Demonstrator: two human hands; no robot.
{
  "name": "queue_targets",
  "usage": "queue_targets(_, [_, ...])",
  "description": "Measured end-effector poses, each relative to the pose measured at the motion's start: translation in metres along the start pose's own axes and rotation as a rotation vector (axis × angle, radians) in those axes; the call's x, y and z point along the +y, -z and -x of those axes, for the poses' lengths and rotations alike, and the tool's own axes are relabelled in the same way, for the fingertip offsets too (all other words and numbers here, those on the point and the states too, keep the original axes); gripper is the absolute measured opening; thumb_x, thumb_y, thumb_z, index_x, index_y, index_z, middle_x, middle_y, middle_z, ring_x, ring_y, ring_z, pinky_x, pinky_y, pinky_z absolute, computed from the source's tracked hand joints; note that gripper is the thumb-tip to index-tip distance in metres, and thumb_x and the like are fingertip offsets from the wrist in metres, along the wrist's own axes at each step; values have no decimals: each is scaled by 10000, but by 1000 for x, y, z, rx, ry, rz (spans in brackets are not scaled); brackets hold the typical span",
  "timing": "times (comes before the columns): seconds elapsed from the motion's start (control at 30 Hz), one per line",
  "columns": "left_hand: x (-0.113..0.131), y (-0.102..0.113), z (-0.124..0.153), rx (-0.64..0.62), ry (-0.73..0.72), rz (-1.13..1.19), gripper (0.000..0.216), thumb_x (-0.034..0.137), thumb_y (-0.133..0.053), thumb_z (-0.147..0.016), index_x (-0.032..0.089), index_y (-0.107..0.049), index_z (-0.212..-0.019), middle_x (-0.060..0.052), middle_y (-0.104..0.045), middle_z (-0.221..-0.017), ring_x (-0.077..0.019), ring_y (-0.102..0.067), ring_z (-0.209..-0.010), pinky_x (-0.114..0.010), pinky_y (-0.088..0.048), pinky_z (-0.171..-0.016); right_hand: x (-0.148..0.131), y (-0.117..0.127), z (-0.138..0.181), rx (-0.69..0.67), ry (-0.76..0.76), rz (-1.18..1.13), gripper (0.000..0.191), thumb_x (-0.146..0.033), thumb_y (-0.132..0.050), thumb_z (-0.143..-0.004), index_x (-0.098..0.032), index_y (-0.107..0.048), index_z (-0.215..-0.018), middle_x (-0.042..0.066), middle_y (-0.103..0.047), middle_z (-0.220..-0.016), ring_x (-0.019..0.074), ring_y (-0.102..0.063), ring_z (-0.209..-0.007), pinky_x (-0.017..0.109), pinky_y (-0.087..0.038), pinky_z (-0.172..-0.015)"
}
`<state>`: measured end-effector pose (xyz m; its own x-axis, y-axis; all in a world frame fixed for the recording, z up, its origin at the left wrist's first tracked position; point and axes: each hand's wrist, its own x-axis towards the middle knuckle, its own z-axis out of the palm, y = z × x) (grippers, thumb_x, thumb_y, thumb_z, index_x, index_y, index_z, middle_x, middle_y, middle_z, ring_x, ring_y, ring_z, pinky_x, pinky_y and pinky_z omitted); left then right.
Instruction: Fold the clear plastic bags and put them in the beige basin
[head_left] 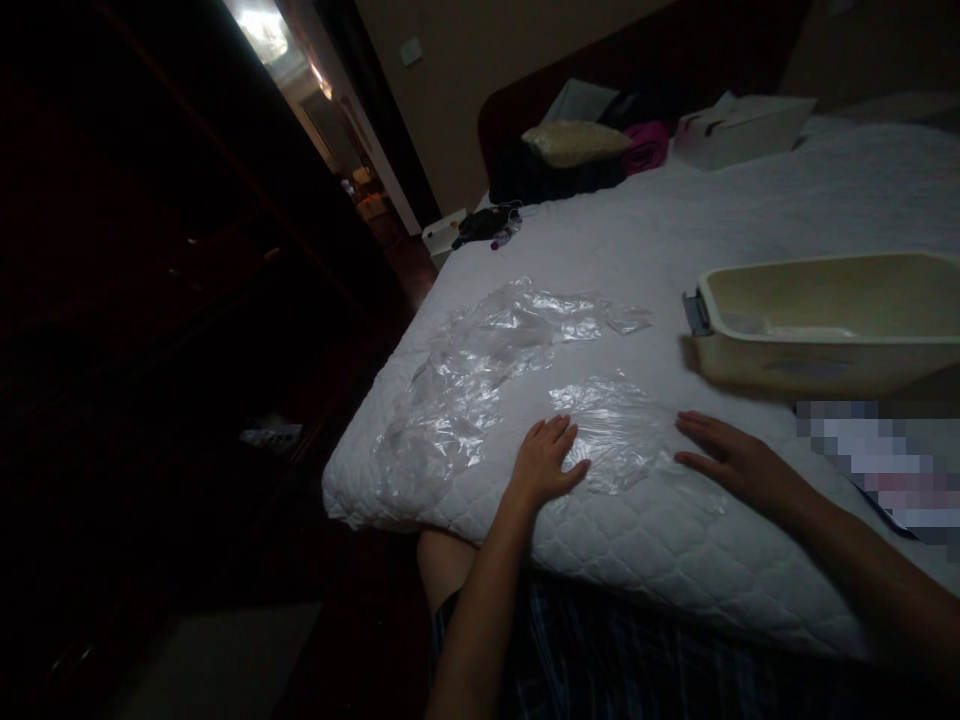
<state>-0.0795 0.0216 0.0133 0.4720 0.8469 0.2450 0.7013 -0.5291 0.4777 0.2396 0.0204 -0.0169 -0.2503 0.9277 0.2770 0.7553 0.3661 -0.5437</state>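
Observation:
A clear plastic bag point(611, 432) lies crinkled on the white quilted bed point(750, 580), between my two hands. My left hand point(549, 460) is open, fingers spread, at the left edge of this bag. On the other side my right hand point(724, 455) is open too, its fingers stretched toward the bag's right edge. Whether either hand presses on the plastic I cannot tell. More crumpled clear plastic point(480, 370) spreads over the bed beyond and to the left of my left hand.
A cream plastic bin point(847, 365) with a grey latch stands on the bed at the right. Nearer lies a blurred flat item point(885, 470). A white box point(742, 135), a pink roll point(645, 148) and a beige cushion point(576, 145) sit by the headboard.

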Motion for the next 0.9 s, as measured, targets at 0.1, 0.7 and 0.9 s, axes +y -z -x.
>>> queue_targets(0.1, [-1, -1, 0, 4, -7, -34, 553, 419, -576, -813, 184, -473, -1302, -131, -439, -1407, -250, -353, -1344, -459, -202, -1144, 3, 0, 1, 22, 69, 87, 502, -548, -525, -818, -205, -623, -1172, 116, -550, -1314, 296, -492, -1221, 492, -372, -1044])
queue_targets(0.7, [-4, -6, -1, 12, 18, -83, 513, 396, -564, -828, 202, -472, -1293, -115, -413, -1430, -250, -368, -1333, -487, -243, -1118, -104, -2, -13, 9, 2, -74, 469, -469, -419, -881, -191, -530, -1242, 133, -614, -1192, 279, -592, -1078, 453, -476, -920])
queue_targets(0.9, [-5, -6, -2, -8, 2, -103, 469, 366, -505, -867, 188, -470, -1299, -119, -417, -1427, -244, -348, -1346, -476, -236, -1121, -112, -38, -21, -119, 157, -146, 544, -521, -499, -824, -196, -537, -1259, 143, -605, -1227, 303, -578, -1107, 500, -454, -942])
